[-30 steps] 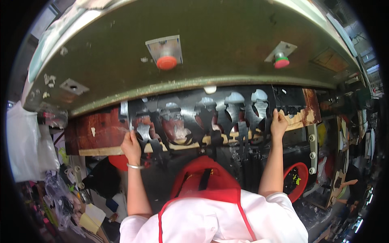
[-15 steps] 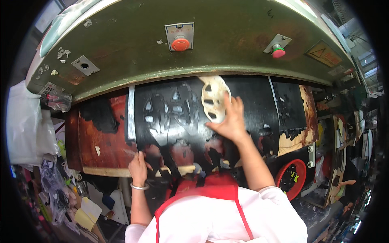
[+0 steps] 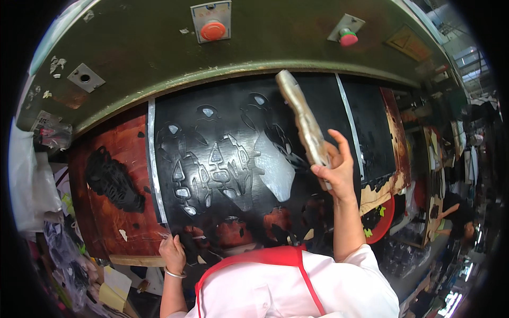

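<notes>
My right hand (image 3: 339, 168) grips the lower end of a pale cutting die (image 3: 303, 119), which is tipped up on its side above a black sheet (image 3: 313, 87). Its fingers and thumb close around the die's edge. To the left of the die, shoe-upper-shaped cuts mark the sheet, and a shiny grey patch (image 3: 277, 175) shows through one opening. At the sheet's near left corner is my left hand (image 3: 173, 254). Its fingers are curled in and seem to pinch the sheet's edge, though the fingertips are partly hidden.
A green machine beam (image 3: 143, 63) with a red button (image 3: 213, 31) and a pink-red button (image 3: 348, 37) spans the far side. Black cut pieces (image 3: 114, 180) lie on the reddish board (image 3: 95, 228) at left. A red tub (image 3: 383, 222) stands at right, with another person (image 3: 450, 217) beyond.
My right hand has raised the die from lying flat on the sheet and turned it on its side, uncovering the grey patch. The view has shifted; my left hand stays near the sheet's corner.
</notes>
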`<control>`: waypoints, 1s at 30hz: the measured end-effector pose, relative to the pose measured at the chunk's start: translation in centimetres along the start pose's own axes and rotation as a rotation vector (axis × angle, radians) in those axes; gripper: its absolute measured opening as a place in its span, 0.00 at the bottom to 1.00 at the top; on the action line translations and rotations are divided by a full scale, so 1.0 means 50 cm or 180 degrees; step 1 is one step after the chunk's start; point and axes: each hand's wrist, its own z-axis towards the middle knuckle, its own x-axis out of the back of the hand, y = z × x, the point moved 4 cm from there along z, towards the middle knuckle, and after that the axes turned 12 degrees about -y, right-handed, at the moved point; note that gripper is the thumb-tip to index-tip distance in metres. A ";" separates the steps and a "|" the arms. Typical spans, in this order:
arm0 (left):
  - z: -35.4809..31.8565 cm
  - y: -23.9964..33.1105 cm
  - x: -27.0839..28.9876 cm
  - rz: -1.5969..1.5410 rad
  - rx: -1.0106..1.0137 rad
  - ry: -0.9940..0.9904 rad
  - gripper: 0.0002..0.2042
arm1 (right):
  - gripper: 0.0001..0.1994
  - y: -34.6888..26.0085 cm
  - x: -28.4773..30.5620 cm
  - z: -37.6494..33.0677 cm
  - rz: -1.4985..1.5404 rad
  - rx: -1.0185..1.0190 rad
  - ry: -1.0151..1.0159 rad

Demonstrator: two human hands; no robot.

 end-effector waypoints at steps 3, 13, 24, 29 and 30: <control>-0.013 -0.002 -0.007 -0.0132 -0.0021 0.0049 0.13 | 0.43 -0.011 0.034 -0.051 -0.0095 0.0083 0.0409; 0.013 0.007 0.000 -0.0162 -0.0002 0.0041 0.14 | 0.41 -0.017 0.066 -0.053 -0.1983 -0.0198 0.0458; 0.110 0.032 0.002 -0.0191 0.0066 0.0331 0.12 | 0.53 0.083 0.036 0.144 -0.3541 0.0467 0.0283; 0.219 0.018 0.023 -0.0372 0.0080 0.0523 0.12 | 0.53 0.005 0.054 0.284 -0.3177 0.0875 0.0709; 0.244 0.016 0.026 -0.0462 0.0099 0.0517 0.13 | 0.51 -0.028 0.069 0.319 -0.2967 0.0977 0.1102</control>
